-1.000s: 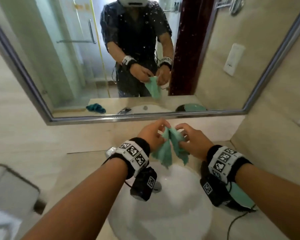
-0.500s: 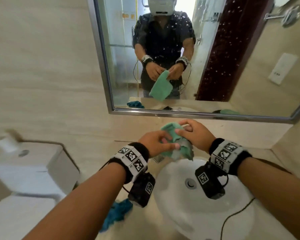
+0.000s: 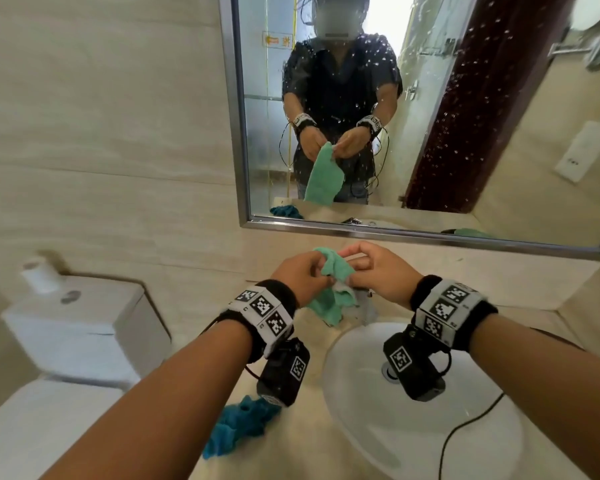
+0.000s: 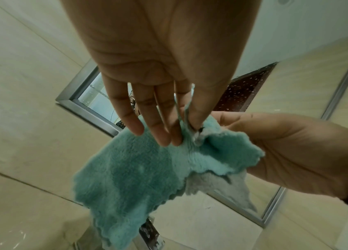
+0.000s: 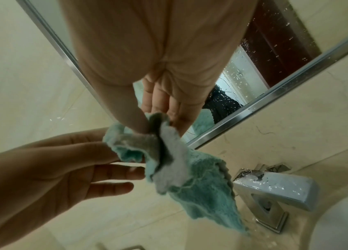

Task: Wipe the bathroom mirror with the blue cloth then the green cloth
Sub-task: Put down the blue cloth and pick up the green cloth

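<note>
Head cam: your left hand and right hand both pinch the green cloth above the counter's back edge, below the wet mirror. Blue cloth sits on the counter left of the sink.

Left wrist: thumb and forefinger nip the cloth's top.

Right wrist: same pinch, the cloth hanging beside the faucet.

Fluffy green cloth, glossy droplet-speckled mirror, shiny metal faucet.

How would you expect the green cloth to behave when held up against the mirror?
Probably floppy: the green cloth droops in folds below the left hand and right hand pinching it. Its fluffy pile suggests it is light and unlikely to slip.
</note>
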`<state>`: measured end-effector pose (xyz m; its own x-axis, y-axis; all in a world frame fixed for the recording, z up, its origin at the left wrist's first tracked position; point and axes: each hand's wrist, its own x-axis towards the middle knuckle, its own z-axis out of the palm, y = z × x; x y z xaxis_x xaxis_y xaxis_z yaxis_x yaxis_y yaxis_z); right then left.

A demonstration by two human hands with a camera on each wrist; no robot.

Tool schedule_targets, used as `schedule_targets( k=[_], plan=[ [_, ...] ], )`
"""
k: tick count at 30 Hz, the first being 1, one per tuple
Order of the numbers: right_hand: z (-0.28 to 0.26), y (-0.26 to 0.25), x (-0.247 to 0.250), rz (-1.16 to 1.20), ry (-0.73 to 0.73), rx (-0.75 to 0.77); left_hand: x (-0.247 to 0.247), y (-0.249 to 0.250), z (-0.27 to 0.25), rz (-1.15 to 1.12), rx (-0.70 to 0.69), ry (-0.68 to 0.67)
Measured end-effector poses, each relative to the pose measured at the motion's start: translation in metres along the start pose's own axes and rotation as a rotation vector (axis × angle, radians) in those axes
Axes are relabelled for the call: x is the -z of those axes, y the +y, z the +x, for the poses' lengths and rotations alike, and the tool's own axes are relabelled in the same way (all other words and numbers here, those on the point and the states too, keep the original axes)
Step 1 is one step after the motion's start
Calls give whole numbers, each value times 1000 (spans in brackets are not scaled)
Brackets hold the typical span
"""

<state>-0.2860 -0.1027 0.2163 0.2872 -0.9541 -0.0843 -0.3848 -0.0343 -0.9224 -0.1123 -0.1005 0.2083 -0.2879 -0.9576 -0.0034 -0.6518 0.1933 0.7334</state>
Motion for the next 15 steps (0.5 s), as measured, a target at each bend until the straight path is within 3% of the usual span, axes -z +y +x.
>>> schedule_targets(
  k=[8,11,15],
  plan=[
    [-5,9,17,-352,114,89,17,-10,-2,-30,15,125],
    [-6,6,25,-439,140,132,22,-12,-4,9,18,95],
    [-5,2,28,-421,67,88,23,-10,-3,81,54,39]
  ],
)
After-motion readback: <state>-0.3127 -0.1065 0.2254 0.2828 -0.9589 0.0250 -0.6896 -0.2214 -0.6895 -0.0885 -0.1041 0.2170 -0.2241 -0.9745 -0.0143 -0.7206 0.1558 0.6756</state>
